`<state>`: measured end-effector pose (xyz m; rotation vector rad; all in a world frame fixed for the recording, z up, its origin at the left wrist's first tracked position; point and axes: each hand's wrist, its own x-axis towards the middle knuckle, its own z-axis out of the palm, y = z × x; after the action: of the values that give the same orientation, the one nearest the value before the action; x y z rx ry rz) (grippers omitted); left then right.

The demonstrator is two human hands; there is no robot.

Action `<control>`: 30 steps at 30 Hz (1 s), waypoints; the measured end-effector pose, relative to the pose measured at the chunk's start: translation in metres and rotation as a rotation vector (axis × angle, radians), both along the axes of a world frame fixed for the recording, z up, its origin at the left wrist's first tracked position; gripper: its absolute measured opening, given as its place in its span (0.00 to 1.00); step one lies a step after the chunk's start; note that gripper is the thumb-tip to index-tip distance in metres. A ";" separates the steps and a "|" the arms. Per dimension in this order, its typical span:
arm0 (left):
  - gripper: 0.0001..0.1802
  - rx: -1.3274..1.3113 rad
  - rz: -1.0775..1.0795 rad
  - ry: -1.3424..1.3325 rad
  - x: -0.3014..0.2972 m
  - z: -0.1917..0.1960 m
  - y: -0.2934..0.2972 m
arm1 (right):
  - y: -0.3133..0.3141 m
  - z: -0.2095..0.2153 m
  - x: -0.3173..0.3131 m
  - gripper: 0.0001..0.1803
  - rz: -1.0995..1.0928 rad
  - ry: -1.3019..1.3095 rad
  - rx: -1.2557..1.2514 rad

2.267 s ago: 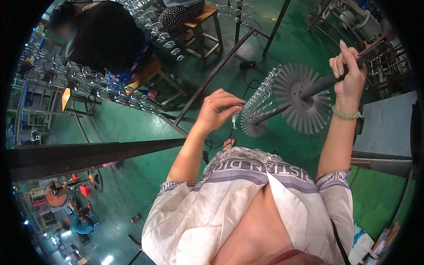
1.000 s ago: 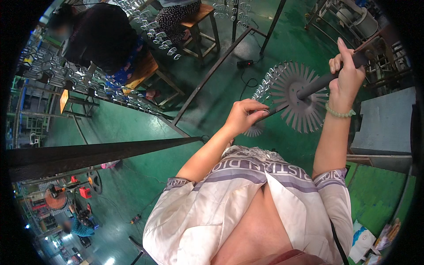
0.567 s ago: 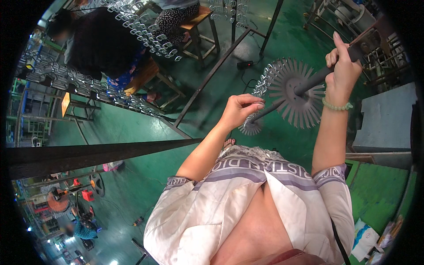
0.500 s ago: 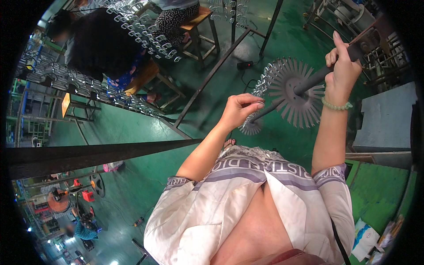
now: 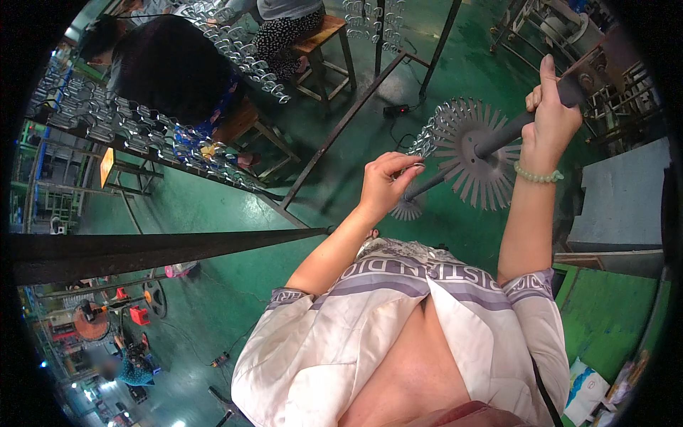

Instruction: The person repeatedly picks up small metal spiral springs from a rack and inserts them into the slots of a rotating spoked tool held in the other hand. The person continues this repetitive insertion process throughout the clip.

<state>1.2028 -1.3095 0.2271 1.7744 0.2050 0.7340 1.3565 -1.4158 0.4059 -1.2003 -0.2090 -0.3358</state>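
Observation:
A large grey wheel with slotted, comb-like edges [image 5: 471, 151] sits on a dark shaft [image 5: 504, 134] in front of me. My right hand [image 5: 551, 114] is wrapped round the upper end of this shaft, its thumb pointing up, a beaded bracelet at the wrist. Left of the wheel my left hand [image 5: 390, 181] is closed in a pinch, with a small shiny metal piece [image 5: 418, 166] showing at its fingertips. Bent metal pieces [image 5: 425, 139] crowd the wheel's left edge, just beyond that hand. Lower down, a smaller slotted wheel [image 5: 407, 210] is partly hidden behind my left hand.
Racks of shiny bent metal pieces [image 5: 135, 124] run along the left, where people sit on wooden stools [image 5: 324, 35]. A dark metal bar [image 5: 163, 245] reaches in from the left. At the right stand a grey panel [image 5: 619, 188] and a green surface [image 5: 605, 306].
My right hand has shifted very slightly left and down in the picture, still on the shaft. The wheel appears a little lower. My left hand keeps its pinch in nearly the same place.

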 end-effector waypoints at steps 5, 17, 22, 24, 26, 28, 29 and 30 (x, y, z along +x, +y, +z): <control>0.09 0.051 0.154 -0.063 0.005 -0.007 -0.005 | -0.002 -0.007 0.008 0.17 -0.041 0.018 -0.009; 0.08 0.017 0.239 -0.109 0.015 -0.019 -0.016 | 0.000 -0.004 0.003 0.19 -0.083 0.052 -0.027; 0.08 -0.015 0.249 -0.108 0.018 -0.021 -0.021 | -0.001 -0.004 0.001 0.17 -0.106 0.044 -0.037; 0.08 -0.035 0.238 -0.093 0.018 -0.021 -0.023 | -0.002 -0.005 0.000 0.17 -0.114 0.049 -0.032; 0.08 -0.064 0.216 -0.048 0.018 -0.022 -0.024 | -0.003 -0.005 -0.001 0.18 -0.111 0.039 -0.042; 0.08 -0.080 0.210 -0.034 0.019 -0.023 -0.026 | -0.003 -0.005 -0.003 0.18 -0.114 0.041 -0.044; 0.08 -0.088 0.206 -0.027 0.019 -0.023 -0.027 | -0.002 -0.004 -0.005 0.18 -0.119 0.049 -0.042; 0.08 -0.090 0.196 -0.030 0.018 -0.024 -0.027 | -0.002 -0.004 -0.006 0.18 -0.123 0.056 -0.039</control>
<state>1.2213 -1.3366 0.2028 1.6718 0.3908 0.8769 1.3503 -1.4183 0.4023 -1.2626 -0.0933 -0.4064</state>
